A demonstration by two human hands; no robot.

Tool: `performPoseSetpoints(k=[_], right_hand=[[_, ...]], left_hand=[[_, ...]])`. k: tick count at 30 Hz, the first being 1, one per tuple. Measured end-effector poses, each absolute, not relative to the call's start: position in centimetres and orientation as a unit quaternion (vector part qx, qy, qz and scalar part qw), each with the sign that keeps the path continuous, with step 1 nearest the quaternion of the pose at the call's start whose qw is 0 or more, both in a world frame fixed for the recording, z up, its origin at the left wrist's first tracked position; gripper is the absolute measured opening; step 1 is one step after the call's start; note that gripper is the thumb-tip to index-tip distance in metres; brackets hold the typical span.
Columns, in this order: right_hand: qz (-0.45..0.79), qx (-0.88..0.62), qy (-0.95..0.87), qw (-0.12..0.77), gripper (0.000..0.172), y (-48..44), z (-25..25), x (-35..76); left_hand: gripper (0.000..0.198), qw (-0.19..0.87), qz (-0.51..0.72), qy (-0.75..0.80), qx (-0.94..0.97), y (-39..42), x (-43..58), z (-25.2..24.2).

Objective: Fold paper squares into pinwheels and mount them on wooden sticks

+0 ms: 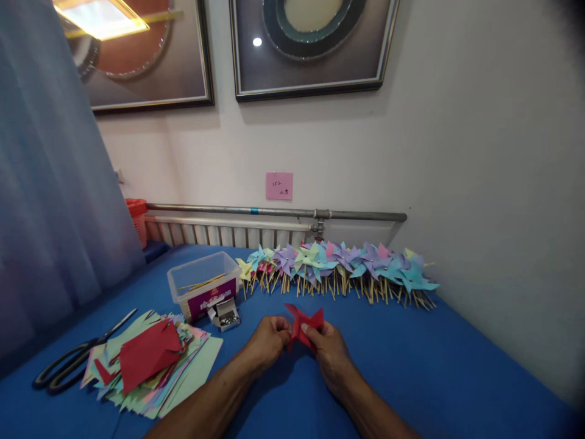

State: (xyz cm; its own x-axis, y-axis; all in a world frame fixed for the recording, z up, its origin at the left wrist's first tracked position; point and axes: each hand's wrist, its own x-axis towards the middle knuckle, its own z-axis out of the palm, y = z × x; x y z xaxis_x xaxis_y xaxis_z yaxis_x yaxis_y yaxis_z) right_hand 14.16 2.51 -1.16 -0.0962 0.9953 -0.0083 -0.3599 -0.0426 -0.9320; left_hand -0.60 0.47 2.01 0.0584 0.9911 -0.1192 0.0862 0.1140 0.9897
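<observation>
A red paper pinwheel [301, 323], its blades folded toward the middle, is held above the blue surface. My right hand [333, 355] grips it from the right, the thumb pressed near its centre. At its left side my left hand [269, 342] is closed in a pinch, fingertips against or very close to a blade. Whatever lies between those fingertips is too small or hidden to tell. Left of my hands stand a small open box of metal pins [228, 319] and a clear plastic tub [201, 274] with thin wooden sticks inside.
Many finished pinwheels on sticks [338, 262] lie in a row along the back. A pile of coloured paper [192, 378] with red sheets [150, 353] on top lies at left, beside black-handled scissors [82, 353]. A pipe [365, 216] and radiator [228, 231] run along the wall.
</observation>
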Motion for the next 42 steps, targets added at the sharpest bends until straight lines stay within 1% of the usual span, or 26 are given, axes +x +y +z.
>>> performPoseSetpoints(k=[5,12,28,34,37,42], right_hand=[[0.615,-0.379,-0.412,0.556,0.028,2.4,-0.9,14.2],[0.611,-0.385,-0.409,0.558,0.031,2.3,-0.7,14.0],[0.6,-0.392,-0.411,0.564,0.028,2.8,-1.5,13.9],[0.597,-0.392,-0.419,0.561,0.028,2.8,-1.2,14.0],[0.592,-0.399,-0.418,0.562,0.027,2.9,-0.9,14.2],[0.576,-0.415,-0.39,0.587,0.023,3.6,-1.0,14.7]], left_hand=[[0.011,0.519,0.431,0.531,0.513,0.4,-0.5,2.1],[0.008,0.518,0.43,0.531,0.515,0.6,-0.6,1.8],[0.013,0.513,0.436,0.533,0.512,0.6,-0.4,1.4],[0.012,0.504,0.43,0.54,0.519,0.6,-0.4,1.7],[0.013,0.488,0.433,0.551,0.52,0.8,-0.6,1.9],[0.015,0.469,0.443,0.548,0.533,1.1,-1.2,1.3]])
